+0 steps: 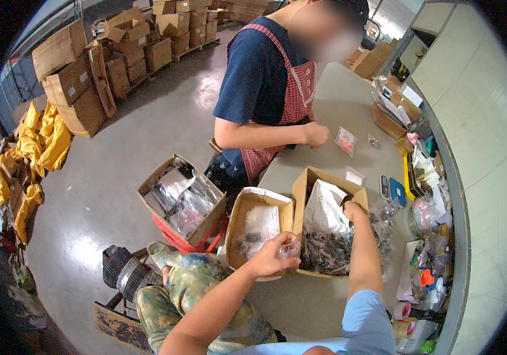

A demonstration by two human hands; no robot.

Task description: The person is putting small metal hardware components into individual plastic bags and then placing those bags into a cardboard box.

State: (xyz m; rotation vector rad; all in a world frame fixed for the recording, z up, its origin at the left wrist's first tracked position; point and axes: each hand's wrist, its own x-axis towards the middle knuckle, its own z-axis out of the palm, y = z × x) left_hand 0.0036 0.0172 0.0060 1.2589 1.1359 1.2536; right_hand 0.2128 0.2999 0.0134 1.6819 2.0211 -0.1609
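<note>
Table [354, 106]; clear plastic [289, 248] in left hand [270, 255]; right hand [355, 211] at carton [299, 192].

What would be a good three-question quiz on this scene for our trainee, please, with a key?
1. Which hand holds clear plastic?
2. True or false: the right hand is touching the tape rolls.
3. Choose one. The other person's apron is mainly: a) green, b) red, c) black.

Key:
1. The left hand.
2. False; it is at the white bag.
3. b.
</note>
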